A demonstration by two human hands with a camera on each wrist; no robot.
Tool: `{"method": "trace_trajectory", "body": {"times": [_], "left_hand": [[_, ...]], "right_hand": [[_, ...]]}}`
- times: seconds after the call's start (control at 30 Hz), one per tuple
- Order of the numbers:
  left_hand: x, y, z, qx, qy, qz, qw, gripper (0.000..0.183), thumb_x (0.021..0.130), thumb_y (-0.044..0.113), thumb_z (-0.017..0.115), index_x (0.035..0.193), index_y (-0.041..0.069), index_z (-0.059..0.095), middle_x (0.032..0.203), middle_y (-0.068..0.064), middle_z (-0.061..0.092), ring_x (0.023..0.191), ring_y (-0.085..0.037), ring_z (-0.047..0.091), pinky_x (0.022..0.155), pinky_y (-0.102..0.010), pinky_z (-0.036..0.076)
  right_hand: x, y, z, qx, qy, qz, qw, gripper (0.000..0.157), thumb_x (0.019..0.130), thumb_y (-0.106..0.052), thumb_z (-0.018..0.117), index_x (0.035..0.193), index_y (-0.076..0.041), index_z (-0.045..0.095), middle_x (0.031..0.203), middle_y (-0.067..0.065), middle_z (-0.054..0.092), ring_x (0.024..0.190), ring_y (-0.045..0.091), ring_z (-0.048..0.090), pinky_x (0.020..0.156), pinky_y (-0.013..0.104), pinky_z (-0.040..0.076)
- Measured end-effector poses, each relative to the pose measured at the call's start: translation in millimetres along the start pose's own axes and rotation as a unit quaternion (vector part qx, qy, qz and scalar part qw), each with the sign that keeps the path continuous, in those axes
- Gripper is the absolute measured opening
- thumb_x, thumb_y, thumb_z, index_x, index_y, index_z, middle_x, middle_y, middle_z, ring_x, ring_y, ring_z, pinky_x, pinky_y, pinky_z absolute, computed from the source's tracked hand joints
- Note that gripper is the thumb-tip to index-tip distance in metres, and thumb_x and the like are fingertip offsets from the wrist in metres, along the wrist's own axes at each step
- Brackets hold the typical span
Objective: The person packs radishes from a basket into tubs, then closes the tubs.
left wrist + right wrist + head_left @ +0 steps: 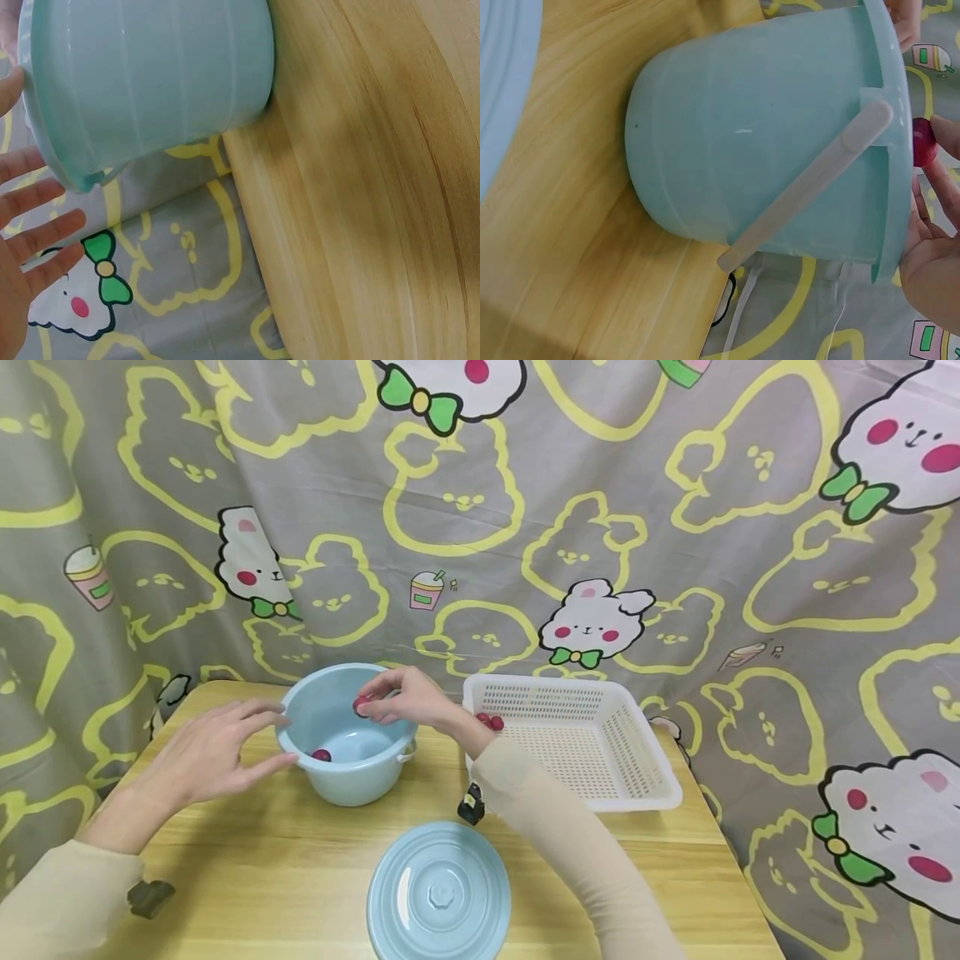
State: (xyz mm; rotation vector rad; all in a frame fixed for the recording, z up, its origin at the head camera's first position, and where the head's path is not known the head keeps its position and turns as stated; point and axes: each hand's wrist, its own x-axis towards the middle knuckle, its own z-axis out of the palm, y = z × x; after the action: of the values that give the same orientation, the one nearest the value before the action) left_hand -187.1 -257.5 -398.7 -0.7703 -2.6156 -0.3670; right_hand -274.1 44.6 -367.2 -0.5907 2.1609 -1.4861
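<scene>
My right hand (416,697) pinches a small dark red fruit (924,142), plum-like, over the right side of the light blue bucket (356,783). Inside the bucket, at the near left of its floor, lies another dark red fruit (321,755). The left hand (217,752) has its fingers spread at the bucket's left rim, thumb low and fingertips right at the edge. In the left wrist view those fingers (45,229) are straight and hold nothing. The bucket stands upright, its pale handle (810,184) hanging down the side.
Right of the bucket, a white perforated basket (652,760) holds several red fruits (491,722) at its left end, partly behind my right wrist. A round blue lid (441,893) lies at the table's front. A patterned curtain (465,527) hangs behind the wooden table (285,877).
</scene>
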Motion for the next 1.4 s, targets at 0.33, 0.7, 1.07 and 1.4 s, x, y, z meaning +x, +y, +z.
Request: {"method": "trace_trajectory", "body": {"times": [0.33,0.7,1.07,1.4], "left_hand": [[0.2,-0.9,-0.3,0.002,-0.004,-0.003,1.0,0.049,0.085,0.05,0.083,0.116,0.012,0.077,0.125,-0.014,0.074,0.11,-0.041,0.072,0.089,-0.063,0.059],[0.2,-0.9,-1.0,0.004,-0.005,-0.004,1.0,0.048,0.085,0.05,0.083,0.115,0.013,0.077,0.124,-0.013,0.074,0.111,-0.04,0.072,0.089,-0.063,0.058],[0.8,-1.7,-1.3,0.006,0.001,0.001,1.0,0.049,0.084,0.049,0.084,0.115,0.013,0.077,0.124,-0.013,0.074,0.11,-0.04,0.072,0.089,-0.062,0.059],[-0.3,-1.8,0.2,0.007,0.0,0.002,1.0,0.05,0.084,0.05,0.084,0.115,0.012,0.077,0.125,-0.015,0.074,0.111,-0.042,0.071,0.09,-0.064,0.058]], "right_hand": [[5.0,-2.4,2.7,-0.041,-0.017,0.006,0.999,0.028,0.096,-0.013,0.078,0.122,-0.002,0.074,0.108,0.015,0.078,0.081,0.011,0.074,0.08,0.029,0.067],[2.8,-2.4,1.0,-0.035,-0.022,-0.007,0.999,0.039,0.098,-0.014,0.075,0.131,0.004,0.068,0.101,0.009,0.072,0.09,0.021,0.077,0.091,0.042,0.067],[-14.8,-7.9,-13.8,0.024,-0.005,-0.027,0.999,0.032,0.099,-0.018,0.074,0.128,-0.005,0.071,0.111,0.009,0.074,0.098,0.024,0.078,0.091,0.039,0.067],[-27.4,-6.5,-46.3,0.022,0.032,-0.033,0.999,0.035,0.099,-0.017,0.074,0.129,0.0,0.07,0.108,0.008,0.075,0.094,0.021,0.079,0.091,0.044,0.067]]}}
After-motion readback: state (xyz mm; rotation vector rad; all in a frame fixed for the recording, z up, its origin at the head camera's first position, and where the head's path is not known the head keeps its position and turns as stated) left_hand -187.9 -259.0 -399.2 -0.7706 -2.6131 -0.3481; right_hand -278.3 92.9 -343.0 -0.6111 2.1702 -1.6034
